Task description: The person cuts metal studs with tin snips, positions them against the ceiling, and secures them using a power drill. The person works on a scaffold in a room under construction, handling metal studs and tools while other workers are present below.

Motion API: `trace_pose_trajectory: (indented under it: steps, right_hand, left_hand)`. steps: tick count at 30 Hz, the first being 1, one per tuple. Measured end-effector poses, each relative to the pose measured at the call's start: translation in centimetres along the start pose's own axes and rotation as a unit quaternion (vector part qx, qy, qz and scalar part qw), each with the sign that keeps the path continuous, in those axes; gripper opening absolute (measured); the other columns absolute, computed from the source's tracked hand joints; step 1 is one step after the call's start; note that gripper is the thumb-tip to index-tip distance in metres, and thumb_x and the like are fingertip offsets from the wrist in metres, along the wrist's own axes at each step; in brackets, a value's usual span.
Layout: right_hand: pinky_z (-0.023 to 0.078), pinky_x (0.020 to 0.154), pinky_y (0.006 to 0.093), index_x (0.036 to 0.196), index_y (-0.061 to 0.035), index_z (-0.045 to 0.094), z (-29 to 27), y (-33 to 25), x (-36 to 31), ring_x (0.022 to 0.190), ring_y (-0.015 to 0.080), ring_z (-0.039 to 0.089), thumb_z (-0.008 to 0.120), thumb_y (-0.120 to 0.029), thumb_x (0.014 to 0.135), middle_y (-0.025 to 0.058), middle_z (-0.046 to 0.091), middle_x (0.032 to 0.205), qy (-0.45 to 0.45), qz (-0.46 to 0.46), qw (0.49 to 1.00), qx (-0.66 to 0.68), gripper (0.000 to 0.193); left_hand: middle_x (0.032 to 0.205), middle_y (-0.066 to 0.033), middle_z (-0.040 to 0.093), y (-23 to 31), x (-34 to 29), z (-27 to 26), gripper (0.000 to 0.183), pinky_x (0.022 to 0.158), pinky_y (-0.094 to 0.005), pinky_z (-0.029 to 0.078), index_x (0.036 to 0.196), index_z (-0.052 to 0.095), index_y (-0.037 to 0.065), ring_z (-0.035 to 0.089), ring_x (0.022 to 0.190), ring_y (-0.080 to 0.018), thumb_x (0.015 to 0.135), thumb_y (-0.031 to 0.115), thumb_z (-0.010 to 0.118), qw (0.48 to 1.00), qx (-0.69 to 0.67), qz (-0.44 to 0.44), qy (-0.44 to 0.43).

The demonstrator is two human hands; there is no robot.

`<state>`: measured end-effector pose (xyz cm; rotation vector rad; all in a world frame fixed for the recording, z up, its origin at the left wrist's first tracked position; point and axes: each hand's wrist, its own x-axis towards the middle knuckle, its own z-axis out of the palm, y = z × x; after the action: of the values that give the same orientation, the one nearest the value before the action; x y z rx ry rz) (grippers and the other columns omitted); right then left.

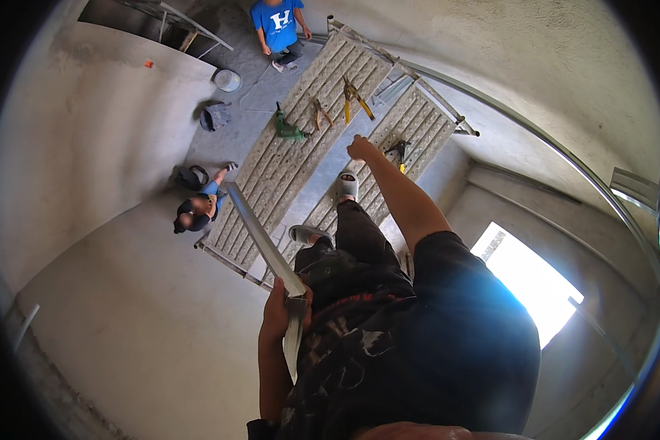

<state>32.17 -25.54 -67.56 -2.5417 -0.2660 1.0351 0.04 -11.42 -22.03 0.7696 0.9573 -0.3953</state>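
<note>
My left hand [286, 309] is wrapped round a long silvery metal channel [259, 233], which slants up and to the left in front of me. Its lower end runs down past my wrist. Out over the gap between two scaffold planks, my right hand [359, 148] is curled closed; whatever it may hold is too small to make out. Nearest to it on the planks are yellow-handled snips [356, 98] and a black and yellow hand tool [400, 152]. Pliers with orange handles [321, 115] and a green power drill [289, 126] lie farther left.
I stand on scaffold planks [257, 183] high above the floor, with an open gap between them. Below are a person in a blue shirt [277, 28], a seated person [198, 207], a bucket [228, 81] and a dark bag [215, 116]. A curved metal track [535, 136] runs along the right wall.
</note>
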Motion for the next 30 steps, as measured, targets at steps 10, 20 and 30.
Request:
trace_pose_trajectory:
  steps: [10,20,30]
  right_hand:
    - [0.058,0.066,0.0347,0.123,-0.0024,0.057,-7.0,-14.0,-16.7,0.088,0.0203,0.067,0.056,-0.049,0.098,0.0112,0.065,0.105,-0.290,-0.050,0.823,0.486,0.053]
    - [0.056,0.062,0.0453,0.125,0.0077,0.057,-14.8,-20.8,-24.3,0.093,0.0333,0.066,0.067,-0.050,0.090,0.0223,0.057,0.121,-0.286,0.037,0.734,0.616,0.068]
    - [0.041,0.049,0.0317,0.094,-0.0027,0.066,-14.2,-24.3,-24.5,0.059,0.0135,0.053,0.075,-0.031,0.085,0.0048,0.059,0.085,0.038,0.133,0.709,0.691,0.031]
  left_hand:
    - [0.080,-0.0112,0.061,3.6,1.7,3.6,0.054,0.041,-0.0296,0.045,0.109,0.049,0.007,0.056,0.046,-0.0175,0.106,0.053,0.021,0.995,0.078,-0.010,-0.053]
    - [0.073,-0.0078,0.059,8.3,4.3,5.6,0.053,0.048,-0.0285,0.047,0.105,0.051,0.005,0.058,0.050,-0.0160,0.106,0.052,0.027,0.967,0.203,-0.084,-0.132]
    - [0.070,-0.0172,0.056,16.5,4.2,-4.1,0.036,0.064,-0.0444,0.044,0.091,0.052,-0.001,0.060,0.062,-0.0359,0.104,0.032,0.046,0.753,0.566,0.178,-0.285]
